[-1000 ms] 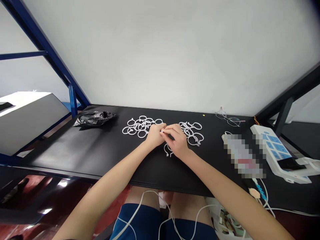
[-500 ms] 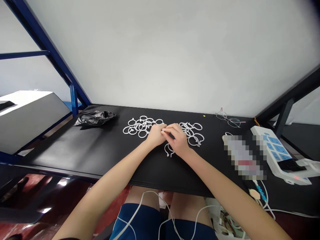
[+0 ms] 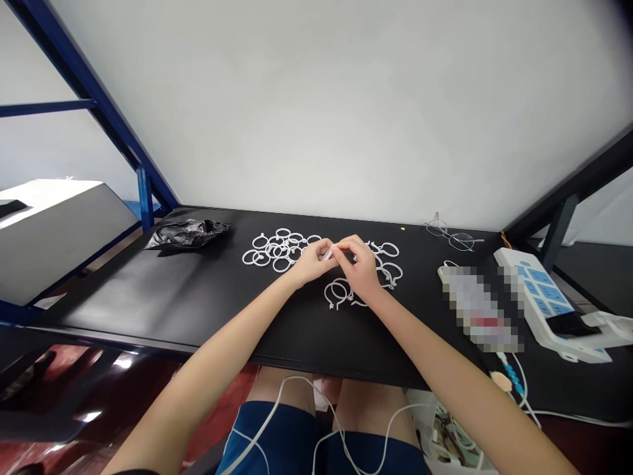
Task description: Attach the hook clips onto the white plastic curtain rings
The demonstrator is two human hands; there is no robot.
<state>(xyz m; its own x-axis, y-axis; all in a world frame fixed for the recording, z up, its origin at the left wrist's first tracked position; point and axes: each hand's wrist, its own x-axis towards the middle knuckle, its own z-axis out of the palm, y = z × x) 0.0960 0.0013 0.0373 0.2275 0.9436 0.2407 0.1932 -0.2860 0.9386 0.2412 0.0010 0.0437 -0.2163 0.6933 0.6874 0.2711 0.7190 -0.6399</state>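
Note:
My left hand [image 3: 310, 262] and my right hand [image 3: 361, 266] meet over the middle of the black table [image 3: 198, 297]. Both pinch one white plastic ring [image 3: 328, 253] between their fingertips, fingers closed. A pile of closed white rings [image 3: 277, 249] lies just left of my left hand. Another pile of white rings [image 3: 388, 265] lies behind and right of my right hand. Two or three rings [image 3: 337, 293] rest on the table below my right hand.
A crumpled black plastic bag [image 3: 186, 233] lies at the table's back left. Eyeglasses [image 3: 452, 235] sit at the back right. A blurred-out object [image 3: 479, 307] and a white-and-blue power strip [image 3: 548, 297] are on the right. Blue metal frame bars [image 3: 143, 191] stand at the left.
Both hands have lifted slightly and shifted away from me with the ring. The rings under my right hand are now uncovered.

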